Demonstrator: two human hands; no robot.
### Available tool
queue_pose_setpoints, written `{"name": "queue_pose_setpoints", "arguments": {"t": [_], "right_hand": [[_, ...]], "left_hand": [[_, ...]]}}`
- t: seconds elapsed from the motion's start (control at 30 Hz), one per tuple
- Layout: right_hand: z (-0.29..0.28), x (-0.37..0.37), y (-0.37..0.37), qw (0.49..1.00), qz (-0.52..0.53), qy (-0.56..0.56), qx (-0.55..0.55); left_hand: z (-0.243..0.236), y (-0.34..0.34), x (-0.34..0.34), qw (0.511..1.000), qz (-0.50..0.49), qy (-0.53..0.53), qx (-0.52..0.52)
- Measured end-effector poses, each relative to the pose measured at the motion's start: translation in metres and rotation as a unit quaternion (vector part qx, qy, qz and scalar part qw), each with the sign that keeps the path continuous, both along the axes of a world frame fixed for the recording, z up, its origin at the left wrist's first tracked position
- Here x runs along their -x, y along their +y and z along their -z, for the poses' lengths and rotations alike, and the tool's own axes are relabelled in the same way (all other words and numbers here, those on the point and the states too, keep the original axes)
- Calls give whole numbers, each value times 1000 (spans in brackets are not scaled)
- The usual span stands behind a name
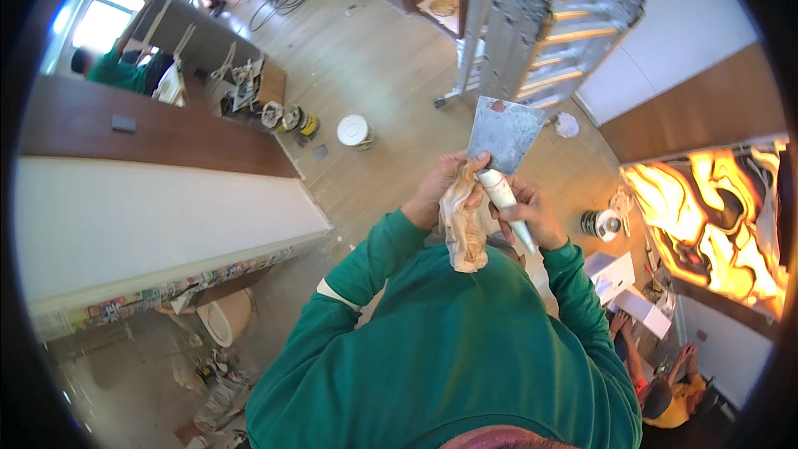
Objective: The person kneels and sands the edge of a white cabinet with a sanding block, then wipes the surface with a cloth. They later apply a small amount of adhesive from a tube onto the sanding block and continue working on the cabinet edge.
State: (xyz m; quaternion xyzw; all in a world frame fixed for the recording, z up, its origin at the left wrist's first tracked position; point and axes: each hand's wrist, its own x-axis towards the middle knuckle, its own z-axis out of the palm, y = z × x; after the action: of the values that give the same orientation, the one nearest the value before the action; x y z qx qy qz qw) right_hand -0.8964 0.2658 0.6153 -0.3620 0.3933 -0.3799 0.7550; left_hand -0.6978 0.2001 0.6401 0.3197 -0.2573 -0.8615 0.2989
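In front of my chest is a wide putty knife (507, 135), its grey blade pointing up and away and its pale handle slanting down to the right. My right hand (536, 209) grips the handle. My left hand (445, 187) is closed around a crumpled tan cloth or sheet of paper (464, 233), which hangs down beside the handle. The left thumb presses where the blade meets the handle. Smears and a reddish patch mark the blade. The lower fingers of both hands are partly hidden behind the handle and the tan piece.
A folded metal ladder (540, 41) stands ahead on the right. Ahead on the wooden floor sits a white bucket (355, 130), with several cans (301, 120) left of it. Another can (600, 224) is at right. People in green (120, 73) work far left; a person in yellow (677, 399) sits lower right.
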Motion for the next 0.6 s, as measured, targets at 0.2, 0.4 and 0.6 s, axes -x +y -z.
{"name": "queue_pose_setpoints", "arguments": {"t": [0.2, 0.4, 0.6], "right_hand": [[18, 90, 26, 996, 18, 73, -46], [26, 115, 65, 922, 209, 273, 177], [44, 170, 61, 975, 116, -183, -53]], "left_hand": [[6, 6, 77, 996, 83, -24, -7], [44, 9, 145, 997, 42, -21, -62], [37, -10, 193, 979, 184, 56, -72]]}}
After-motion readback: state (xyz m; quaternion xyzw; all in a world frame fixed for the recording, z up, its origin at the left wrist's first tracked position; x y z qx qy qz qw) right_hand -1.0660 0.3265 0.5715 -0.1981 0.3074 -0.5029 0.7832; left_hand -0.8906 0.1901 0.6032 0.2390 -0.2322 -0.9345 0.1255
